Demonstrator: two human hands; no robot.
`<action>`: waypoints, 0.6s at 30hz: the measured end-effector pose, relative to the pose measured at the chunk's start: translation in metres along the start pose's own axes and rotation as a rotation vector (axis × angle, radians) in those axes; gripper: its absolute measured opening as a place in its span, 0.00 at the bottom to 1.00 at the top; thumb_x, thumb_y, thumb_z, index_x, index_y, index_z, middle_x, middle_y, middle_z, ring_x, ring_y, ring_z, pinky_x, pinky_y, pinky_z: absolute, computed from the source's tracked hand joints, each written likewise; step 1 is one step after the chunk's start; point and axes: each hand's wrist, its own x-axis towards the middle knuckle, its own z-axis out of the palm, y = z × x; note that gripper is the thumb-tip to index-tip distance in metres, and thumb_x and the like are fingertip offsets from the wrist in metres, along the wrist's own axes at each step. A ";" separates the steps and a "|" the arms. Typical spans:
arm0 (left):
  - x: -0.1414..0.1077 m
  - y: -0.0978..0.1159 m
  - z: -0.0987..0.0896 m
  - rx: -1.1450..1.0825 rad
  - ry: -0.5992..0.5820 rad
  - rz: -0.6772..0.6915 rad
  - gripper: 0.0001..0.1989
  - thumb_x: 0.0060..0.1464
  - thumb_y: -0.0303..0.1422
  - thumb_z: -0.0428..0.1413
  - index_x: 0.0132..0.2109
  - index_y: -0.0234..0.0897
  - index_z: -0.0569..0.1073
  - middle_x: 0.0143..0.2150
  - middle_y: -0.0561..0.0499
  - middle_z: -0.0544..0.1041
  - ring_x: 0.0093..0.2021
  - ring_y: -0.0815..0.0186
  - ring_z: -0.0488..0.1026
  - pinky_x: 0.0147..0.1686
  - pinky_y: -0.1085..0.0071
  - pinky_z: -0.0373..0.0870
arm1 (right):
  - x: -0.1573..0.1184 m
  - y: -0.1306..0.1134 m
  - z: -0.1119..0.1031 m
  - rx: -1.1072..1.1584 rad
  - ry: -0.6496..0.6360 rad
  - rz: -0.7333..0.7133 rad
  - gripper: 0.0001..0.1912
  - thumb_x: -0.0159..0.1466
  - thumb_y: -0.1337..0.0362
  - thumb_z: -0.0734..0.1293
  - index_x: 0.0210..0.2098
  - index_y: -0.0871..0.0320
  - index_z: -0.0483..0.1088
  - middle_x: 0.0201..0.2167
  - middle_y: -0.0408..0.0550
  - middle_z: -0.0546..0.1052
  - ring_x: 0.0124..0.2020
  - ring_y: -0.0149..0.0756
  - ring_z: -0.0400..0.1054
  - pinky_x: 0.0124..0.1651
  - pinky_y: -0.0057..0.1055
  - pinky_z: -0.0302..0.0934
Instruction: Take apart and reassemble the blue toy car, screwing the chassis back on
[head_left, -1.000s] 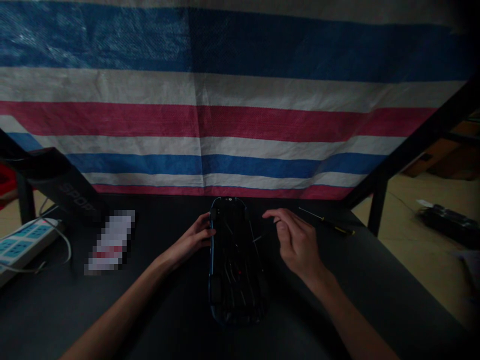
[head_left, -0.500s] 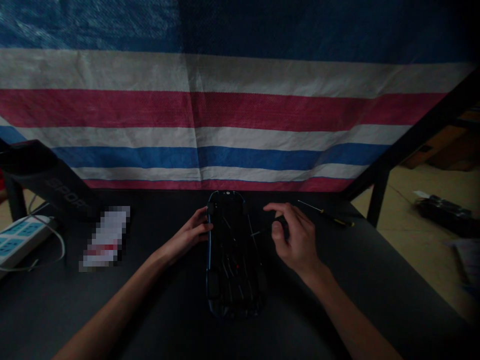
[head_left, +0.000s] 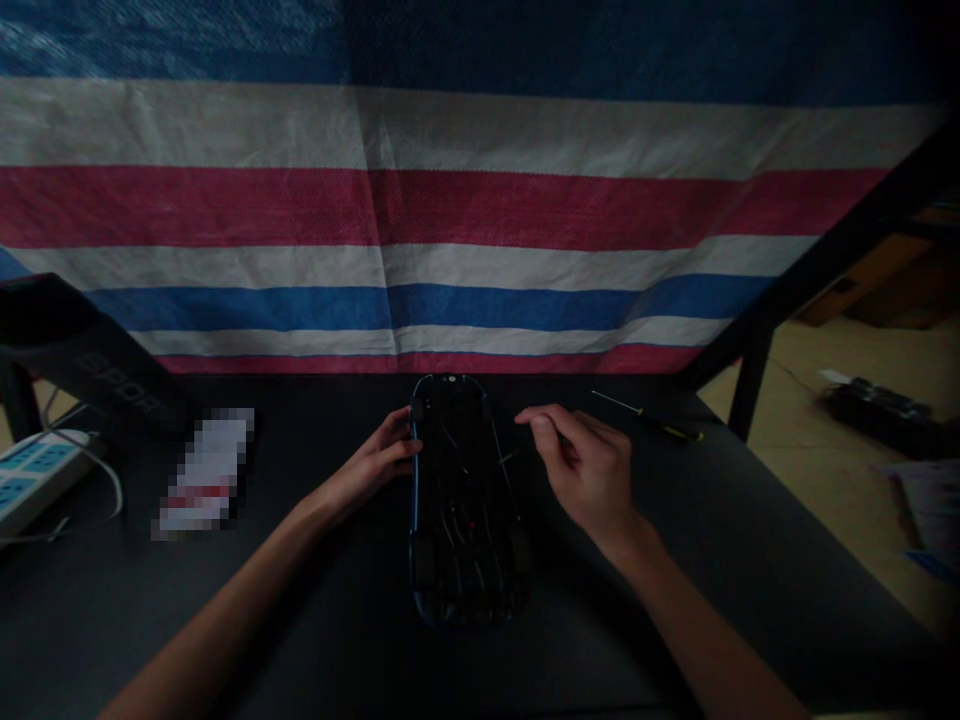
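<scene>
A dark toy car [head_left: 466, 500] with blue edges lies upside down on the black table, its underside and wheels facing up. My left hand [head_left: 375, 460] grips the car's left side, thumb over the edge and fingers against the flank. To the right of the car, my right hand [head_left: 589, 465] is closed around a screwdriver, with thumb and index finger together. The screwdriver's thin shaft [head_left: 508, 460] points left, toward the car's right edge; its dark handle is mostly hidden in the hand. Whether the tip touches the car, I cannot tell.
Another screwdriver [head_left: 646, 416], black and yellow, lies at the back right. On the left are a blurred white packet [head_left: 206, 470], a dark "SPORT" cylinder [head_left: 97, 350] and a power strip [head_left: 45, 465] with its cable. A striped sheet [head_left: 480, 210] hangs behind the table.
My right thumb has moved up toward the index finger, and the screwdriver handle shows less. The left hand keeps its hold on the car. The whole view has shifted slightly.
</scene>
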 end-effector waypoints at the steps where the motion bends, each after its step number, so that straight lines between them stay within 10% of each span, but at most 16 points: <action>1: 0.000 0.000 0.000 0.000 0.000 0.000 0.33 0.54 0.39 0.67 0.65 0.47 0.66 0.68 0.45 0.70 0.66 0.49 0.69 0.62 0.54 0.68 | 0.000 0.000 -0.002 -0.016 -0.034 -0.021 0.12 0.73 0.66 0.60 0.45 0.56 0.76 0.32 0.44 0.80 0.29 0.33 0.71 0.39 0.33 0.63; 6: -0.002 0.003 0.003 0.019 -0.004 -0.003 0.33 0.55 0.38 0.66 0.65 0.47 0.66 0.69 0.45 0.69 0.66 0.49 0.68 0.62 0.53 0.67 | 0.004 -0.001 -0.006 -0.085 -0.103 -0.158 0.14 0.69 0.69 0.61 0.50 0.58 0.74 0.40 0.50 0.81 0.40 0.41 0.73 0.47 0.39 0.64; 12: -0.003 0.005 0.004 0.023 0.002 -0.007 0.33 0.54 0.38 0.66 0.66 0.46 0.66 0.68 0.45 0.70 0.66 0.49 0.69 0.62 0.54 0.68 | 0.005 0.001 -0.002 -0.068 -0.049 0.005 0.06 0.71 0.64 0.67 0.39 0.53 0.76 0.20 0.35 0.74 0.19 0.27 0.65 0.29 0.27 0.57; 18: 0.001 -0.001 0.001 0.023 -0.009 0.016 0.31 0.55 0.39 0.66 0.64 0.46 0.68 0.67 0.45 0.71 0.65 0.48 0.69 0.61 0.53 0.68 | 0.007 0.003 -0.001 -0.290 0.039 0.021 0.22 0.70 0.50 0.68 0.24 0.55 0.71 0.11 0.36 0.60 0.16 0.29 0.58 0.27 0.31 0.50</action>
